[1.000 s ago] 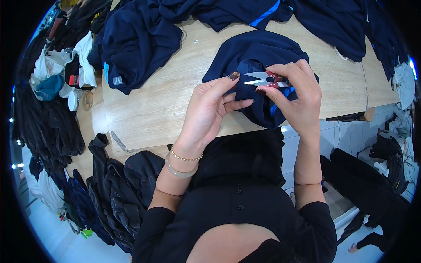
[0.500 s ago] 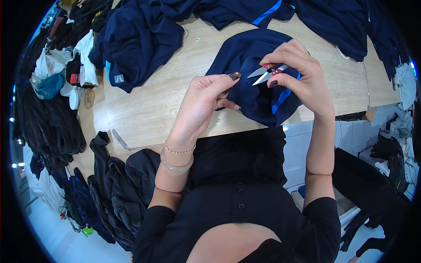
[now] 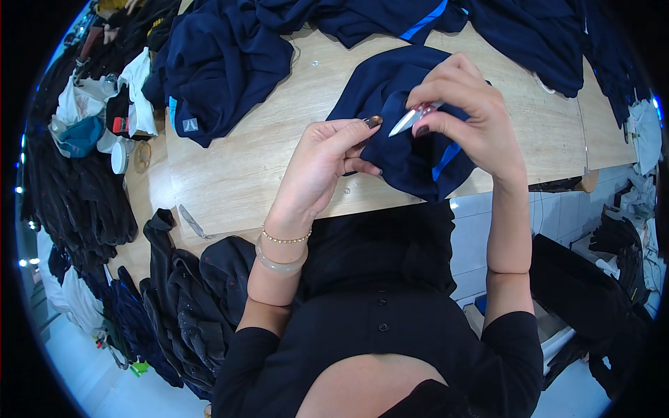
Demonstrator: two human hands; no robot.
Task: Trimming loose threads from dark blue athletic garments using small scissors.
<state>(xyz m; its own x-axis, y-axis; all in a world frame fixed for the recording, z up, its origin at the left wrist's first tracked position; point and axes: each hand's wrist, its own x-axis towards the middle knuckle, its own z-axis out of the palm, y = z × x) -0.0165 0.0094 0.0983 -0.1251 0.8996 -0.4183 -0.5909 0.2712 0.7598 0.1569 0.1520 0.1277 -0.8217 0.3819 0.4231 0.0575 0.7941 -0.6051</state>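
Observation:
A navy garment with a bright blue stripe [image 3: 411,150] lies bunched at the near edge of a light wooden table [image 3: 244,167]. My left hand [image 3: 327,164] pinches a fold of this fabric between thumb and fingers. My right hand [image 3: 467,115] hovers just above it and grips small thread snips [image 3: 412,117] with red handles, their silver blades pointing left toward my left thumb. The blade tips sit close to the pinched fold.
More navy garments are heaped at the table's far left [image 3: 223,63] and along the far edge [image 3: 488,21]. Dark clothing piles [image 3: 181,292] lie on the left below the table edge. White and teal items [image 3: 90,118] sit at far left. A white tiled floor [image 3: 502,216] shows at right.
My right hand has lifted and turned, bringing the snips from lying flat over the garment to pointing down-left near my left thumb. My left hand shifted its pinch on the fabric.

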